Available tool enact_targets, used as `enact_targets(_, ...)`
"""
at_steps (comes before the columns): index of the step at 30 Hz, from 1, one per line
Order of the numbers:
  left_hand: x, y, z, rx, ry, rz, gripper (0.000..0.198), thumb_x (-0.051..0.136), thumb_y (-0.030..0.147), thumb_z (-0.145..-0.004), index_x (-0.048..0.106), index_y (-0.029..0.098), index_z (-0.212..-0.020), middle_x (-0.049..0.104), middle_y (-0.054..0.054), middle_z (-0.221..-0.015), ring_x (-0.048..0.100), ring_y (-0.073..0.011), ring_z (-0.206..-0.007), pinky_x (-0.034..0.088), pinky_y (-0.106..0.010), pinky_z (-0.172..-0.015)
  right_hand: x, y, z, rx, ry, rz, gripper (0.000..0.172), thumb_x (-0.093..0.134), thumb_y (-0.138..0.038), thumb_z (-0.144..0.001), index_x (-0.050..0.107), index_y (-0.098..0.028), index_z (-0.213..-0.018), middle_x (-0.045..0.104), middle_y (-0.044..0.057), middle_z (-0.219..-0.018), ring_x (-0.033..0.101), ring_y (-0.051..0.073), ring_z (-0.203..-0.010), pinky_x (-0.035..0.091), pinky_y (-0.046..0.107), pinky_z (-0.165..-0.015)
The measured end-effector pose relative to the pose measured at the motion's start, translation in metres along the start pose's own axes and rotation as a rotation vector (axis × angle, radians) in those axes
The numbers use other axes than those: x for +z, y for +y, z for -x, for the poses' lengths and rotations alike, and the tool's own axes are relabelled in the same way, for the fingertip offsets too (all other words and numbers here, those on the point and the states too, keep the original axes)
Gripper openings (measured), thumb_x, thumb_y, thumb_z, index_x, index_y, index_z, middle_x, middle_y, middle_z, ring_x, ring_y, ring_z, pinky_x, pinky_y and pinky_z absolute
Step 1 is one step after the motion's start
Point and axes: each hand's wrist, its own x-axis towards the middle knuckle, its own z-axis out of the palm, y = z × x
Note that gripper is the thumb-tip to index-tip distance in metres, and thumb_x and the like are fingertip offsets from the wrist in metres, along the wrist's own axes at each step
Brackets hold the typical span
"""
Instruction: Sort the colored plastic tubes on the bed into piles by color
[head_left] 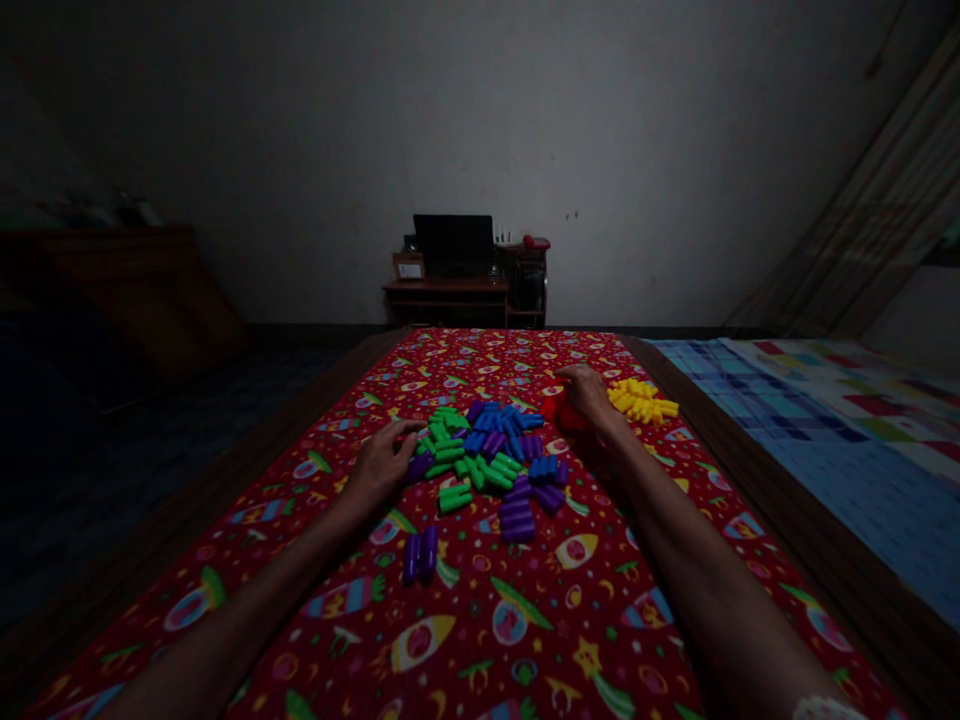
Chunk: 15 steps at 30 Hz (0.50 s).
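Note:
My left hand rests at the left side of a mixed pile, fingers apart, beside green ribbed plastic blocks and a purple block. Nothing shows in its grasp. Over a group of red blocks lies my right hand, its visible fingers reaching left and partly hiding them. In the pile, blue blocks mix with green and purple ones. Nearer to me are joined purple blocks and a separate purple block pair. Yellow blocks are heaped right of my right hand.
A red patterned cloth covers the long surface, with brown edges along its sides. Beyond its far end stand a desk and a dark monitor. Bedding in checked patterns lies to the right.

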Motion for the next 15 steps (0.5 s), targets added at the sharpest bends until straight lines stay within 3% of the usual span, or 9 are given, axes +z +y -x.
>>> enact_targets(6,0.004,-0.016,0.001,-0.036,0.003,-0.033,0.041,0.041,0.041,-0.082,0.068,0.018,-0.102,0.071,-0.01,-0.107,0.066,-0.024,-0.096,0.052,-0.037,-0.087,0.001,0.0,-0.004,-0.018,-0.182,0.039,0.036,0.049,-0.005,-0.08,0.071,-0.01,-0.109,0.072,0.017,-0.103,0.065,0.022,-0.098,0.045,0.025,-0.08)
enact_targets(10,0.004,-0.02,0.001,-0.046,0.018,-0.052,0.04,0.04,0.039,-0.082,0.068,0.018,-0.103,0.071,-0.009,-0.109,0.066,-0.0238,-0.096,0.052,-0.038,-0.09,-0.01,-0.011,-0.003,-0.01,-0.107,0.033,0.041,0.045,-0.005,-0.08,0.07,-0.011,-0.111,0.073,0.016,-0.099,0.065,0.022,-0.095,0.045,0.026,-0.078)
enact_targets(15,0.003,-0.02,0.002,-0.065,0.022,-0.029,0.04,0.04,0.038,-0.081,0.067,0.018,-0.103,0.072,-0.009,-0.108,0.066,-0.0242,-0.098,0.052,-0.038,-0.091,-0.022,-0.037,0.004,-0.106,-0.068,0.019,0.044,0.043,-0.006,-0.082,0.068,-0.014,-0.118,0.073,0.015,-0.096,0.066,0.023,-0.089,0.043,0.027,-0.076)
